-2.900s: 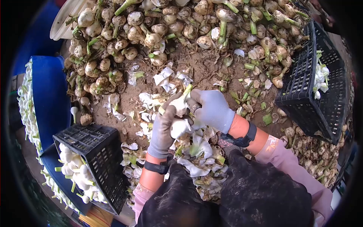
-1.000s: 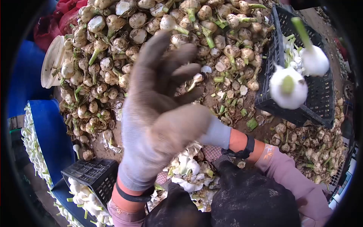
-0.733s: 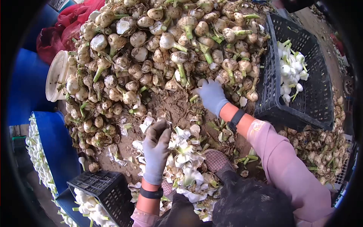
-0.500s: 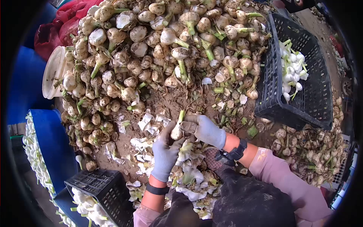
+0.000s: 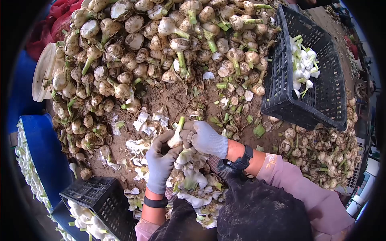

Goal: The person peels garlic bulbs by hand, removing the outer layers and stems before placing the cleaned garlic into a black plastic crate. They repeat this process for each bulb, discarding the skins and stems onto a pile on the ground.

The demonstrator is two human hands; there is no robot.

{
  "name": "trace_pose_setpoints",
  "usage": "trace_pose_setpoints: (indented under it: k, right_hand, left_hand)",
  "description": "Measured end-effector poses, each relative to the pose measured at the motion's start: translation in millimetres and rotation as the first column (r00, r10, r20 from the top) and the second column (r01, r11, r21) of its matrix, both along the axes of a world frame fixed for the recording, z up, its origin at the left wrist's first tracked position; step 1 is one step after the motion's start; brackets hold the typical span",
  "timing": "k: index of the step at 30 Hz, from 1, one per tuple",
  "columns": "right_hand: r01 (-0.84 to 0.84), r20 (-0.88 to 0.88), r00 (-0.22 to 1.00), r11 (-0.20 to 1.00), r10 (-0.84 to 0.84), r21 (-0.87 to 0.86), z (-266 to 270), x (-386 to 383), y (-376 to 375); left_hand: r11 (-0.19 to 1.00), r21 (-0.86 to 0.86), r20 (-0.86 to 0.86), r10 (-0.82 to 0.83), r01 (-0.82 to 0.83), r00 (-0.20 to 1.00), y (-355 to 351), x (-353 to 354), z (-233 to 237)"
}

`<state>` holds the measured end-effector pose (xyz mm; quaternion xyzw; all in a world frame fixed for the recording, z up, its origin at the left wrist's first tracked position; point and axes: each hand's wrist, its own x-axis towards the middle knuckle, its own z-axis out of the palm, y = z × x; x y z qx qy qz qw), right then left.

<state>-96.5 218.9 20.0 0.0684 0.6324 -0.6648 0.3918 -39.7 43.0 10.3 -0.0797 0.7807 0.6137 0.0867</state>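
A pale garlic bulb [image 5: 175, 140] with a short green stem is held upright between my gloved hands. My left hand [image 5: 160, 162] grips it from the left, thumb below and fingers behind. My right hand [image 5: 207, 138] has its fingers curled against the bulb's right side near the stem. Both grey gloves are soiled dark at the fingers. Beneath my hands lies a heap of peeled garlic skins [image 5: 197, 188]. Unpeeled, dirt-covered garlic bulbs [image 5: 132, 44] are piled in front of me.
At the right stands a black crate [image 5: 277, 102] with some clean white garlic inside. Another black crate [image 5: 94, 188] at lower left holds peeled garlic, beside a blue container [image 5: 50, 156]. A white bucket [image 5: 42, 76] lies at the pile's left edge. More unpeeled bulbs [image 5: 321, 152] lie at right.
The whole view has shifted slightly, so things appear further left and a little higher. Both hands stay on the same garlic bulb, with only slight finger movement.
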Motion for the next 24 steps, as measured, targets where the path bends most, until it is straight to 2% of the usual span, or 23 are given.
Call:
trace_pose_setpoints:
  k: [1, 2, 4, 6, 8, 10, 11, 12, 13, 14, 16, 17, 18, 20, 21, 22, 24]
  right_hand:
    - [-0.025, -0.312, 0.947, 0.985, 0.078, 0.169, -2.6, 0.2, 2.2]
    - [0.001, -0.574, 0.794, 0.944, 0.200, 0.330, -4.6, 0.1, 3.7]
    - [-0.031, -0.564, 0.760, 0.885, 0.323, 0.465, -4.7, -0.1, 7.5]
    - [0.087, -0.698, 0.650, 0.882, 0.302, 0.463, -4.2, 4.7, 8.9]
    - [0.033, -0.649, 0.735, 0.947, 0.193, 0.320, -11.3, 8.0, 12.1]
    - [0.062, -0.557, 0.830, 0.997, -0.023, 0.051, -12.0, 8.2, 7.1]
    - [0.066, -0.553, 0.833, 0.996, -0.027, 0.052, -10.2, 5.7, 9.3]
    - [-0.053, -0.304, 0.950, 0.995, 0.076, 0.085, -3.1, -1.0, 11.2]
    - [-0.176, -0.030, 0.983, 0.981, 0.179, 0.083, 0.7, -4.2, 12.3]
    - [-0.176, -0.028, 0.984, 0.981, 0.178, 0.082, -5.6, -1.2, 12.1]
    - [-0.062, -0.205, 0.975, 0.993, 0.082, 0.102, -16.0, 4.2, 6.5]
    - [-0.064, -0.185, 0.981, 0.996, 0.051, -0.065, -16.4, 9.2, 9.4]
    - [-0.066, -0.180, 0.982, 0.995, 0.053, -0.069, -11.6, 11.8, 8.0]
    - [-0.046, -0.121, 0.992, 0.996, 0.036, -0.078, -5.0, 15.3, 8.1]
    - [-0.145, -0.215, 0.965, 0.989, 0.148, 0.030, -4.5, 12.7, 10.5]
    - [-0.142, -0.217, 0.965, 0.989, 0.145, 0.032, -9.7, 11.9, 13.4]
    - [-0.225, -0.402, 0.877, 0.964, 0.264, 0.144, -19.8, 14.5, 12.6]
  left_hand:
    - [0.947, 0.315, 0.187, -0.005, -0.055, 0.982, -2.4, -0.8, 4.4]
    - [0.798, 0.579, 0.357, -0.064, -0.167, 0.932, -4.6, -0.8, 6.7]
    - [0.593, 0.751, 0.365, -0.007, -0.291, 0.931, 8.6, 2.6, 5.0]
    - [0.449, 0.852, 0.335, -0.071, -0.270, 0.939, 8.5, 3.5, -0.3]
    - [0.488, 0.812, 0.372, -0.011, -0.319, 0.928, 11.5, 1.2, 3.6]
    - [0.496, 0.800, 0.378, 0.019, -0.336, 0.926, 17.9, -1.4, 9.5]
    - [0.498, 0.799, 0.381, 0.014, -0.337, 0.924, 18.5, -1.6, 10.7]
    - [0.738, 0.647, 0.319, -0.034, -0.191, 0.947, 18.2, -2.4, 11.4]
    - [0.903, 0.429, 0.269, -0.100, -0.027, 0.958, 17.0, -3.0, 11.4]
    - [0.903, 0.428, 0.272, -0.100, -0.027, 0.957, 12.3, -2.1, 7.1]
    - [0.817, 0.559, 0.469, -0.171, -0.141, 0.867, 2.3, -3.4, 2.1]
    - [0.872, 0.446, 0.539, -0.081, -0.202, 0.838, 1.4, -1.3, 2.6]
    - [0.907, 0.402, 0.359, -0.028, -0.127, 0.933, -1.3, 0.2, 2.9]
    - [0.976, 0.142, 0.168, 0.139, -0.163, 0.976, 1.4, -7.6, -3.9]
    - [0.965, 0.240, 0.208, 0.058, -0.108, 0.976, -2.1, -7.8, 0.1]
    - [0.995, -0.049, -0.070, -0.094, 0.091, 0.993, -3.1, -9.9, -4.0]
    - [0.991, -0.008, 0.165, -0.130, 0.133, 0.978, -4.8, -10.6, 6.4]
